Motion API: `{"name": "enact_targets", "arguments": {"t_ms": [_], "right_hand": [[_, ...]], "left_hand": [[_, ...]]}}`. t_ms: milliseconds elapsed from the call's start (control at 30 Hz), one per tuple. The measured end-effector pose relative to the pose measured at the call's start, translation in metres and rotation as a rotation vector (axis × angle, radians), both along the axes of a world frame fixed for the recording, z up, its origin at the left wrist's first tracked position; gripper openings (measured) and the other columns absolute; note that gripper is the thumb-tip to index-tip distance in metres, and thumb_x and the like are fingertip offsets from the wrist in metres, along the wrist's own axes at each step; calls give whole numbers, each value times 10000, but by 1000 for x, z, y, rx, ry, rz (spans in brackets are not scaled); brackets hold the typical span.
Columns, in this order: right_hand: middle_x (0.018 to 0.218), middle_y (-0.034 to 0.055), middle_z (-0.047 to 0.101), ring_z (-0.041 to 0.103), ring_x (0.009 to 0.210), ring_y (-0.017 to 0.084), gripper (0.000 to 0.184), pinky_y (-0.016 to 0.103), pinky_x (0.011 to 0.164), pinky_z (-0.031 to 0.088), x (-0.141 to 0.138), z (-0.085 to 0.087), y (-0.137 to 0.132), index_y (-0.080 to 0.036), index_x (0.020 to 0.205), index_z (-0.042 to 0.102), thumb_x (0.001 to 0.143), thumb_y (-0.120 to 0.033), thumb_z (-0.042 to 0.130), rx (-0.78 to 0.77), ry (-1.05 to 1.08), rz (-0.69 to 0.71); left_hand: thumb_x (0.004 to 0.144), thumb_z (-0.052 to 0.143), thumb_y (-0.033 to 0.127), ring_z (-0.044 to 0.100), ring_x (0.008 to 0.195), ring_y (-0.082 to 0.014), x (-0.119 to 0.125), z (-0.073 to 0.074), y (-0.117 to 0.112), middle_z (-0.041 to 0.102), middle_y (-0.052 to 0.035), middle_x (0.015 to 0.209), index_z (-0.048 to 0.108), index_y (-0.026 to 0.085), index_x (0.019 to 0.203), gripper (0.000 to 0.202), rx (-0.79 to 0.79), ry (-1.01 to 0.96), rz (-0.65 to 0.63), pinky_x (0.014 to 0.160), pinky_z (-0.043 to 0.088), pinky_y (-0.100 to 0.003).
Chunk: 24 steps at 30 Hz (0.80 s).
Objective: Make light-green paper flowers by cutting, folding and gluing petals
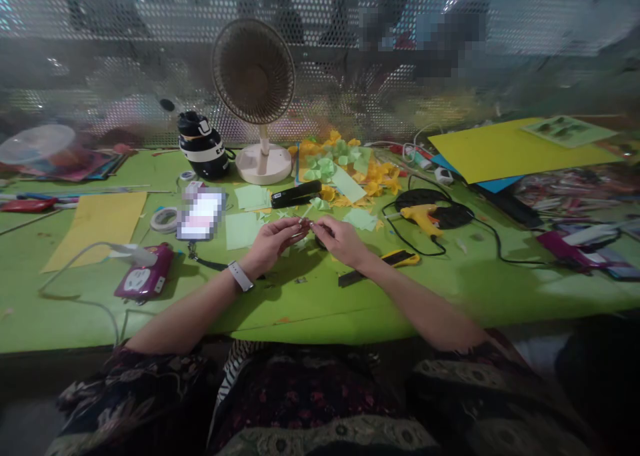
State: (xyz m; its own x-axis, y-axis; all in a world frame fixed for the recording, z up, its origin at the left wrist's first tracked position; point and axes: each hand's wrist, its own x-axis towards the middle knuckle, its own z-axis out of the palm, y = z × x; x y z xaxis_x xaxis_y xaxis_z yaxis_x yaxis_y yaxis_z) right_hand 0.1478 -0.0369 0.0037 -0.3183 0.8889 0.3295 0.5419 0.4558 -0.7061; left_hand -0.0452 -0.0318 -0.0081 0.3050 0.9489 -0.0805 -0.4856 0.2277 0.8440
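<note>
My left hand (276, 241) and my right hand (342, 240) meet over the middle of the green table (300, 316). The fingers of both are pinched together around something small that I cannot make out. Beyond them lie pale green paper pieces (243, 230) and a black stapler (296, 194). Behind the stapler is a heap of orange paper flowers (384, 176) with light green paper flowers (325, 168) on it. Under my right forearm rests a yellow-and-black box cutter (400, 259), partly hidden by the arm.
To the right, a yellow glue gun (423, 219) lies on a black round tray (457, 211), its cord trailing. At left are a lit phone (201, 215), a tape roll (165, 220) and a purple power block (145, 273). A fan (263, 166) and a black jug (205, 153) stand behind.
</note>
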Motion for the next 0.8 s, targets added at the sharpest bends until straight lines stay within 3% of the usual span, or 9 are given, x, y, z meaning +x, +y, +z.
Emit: {"name": "enact_targets", "arguments": {"t_ms": [667,800], "right_hand": [[637,-12,530,464,562,139,345,278,572,319,0,-1,1,-219,775,508,981,-487,439,-25,-32,31],[634,-13,529,465,559,139,345,281,563,321,0,-1,0,-214,792,515,985,-482,416,-97,35,-1]], "left_hand": [[629,908,277,725,1028,-224,0,3,-2,787,-87,1016,791,153,894,316,-24,40,-1,1012,534,-382],[612,919,318,733,995,-224,2,3,-4,790,-96,985,788,140,861,333,-60,62,36,980,549,-362]]}}
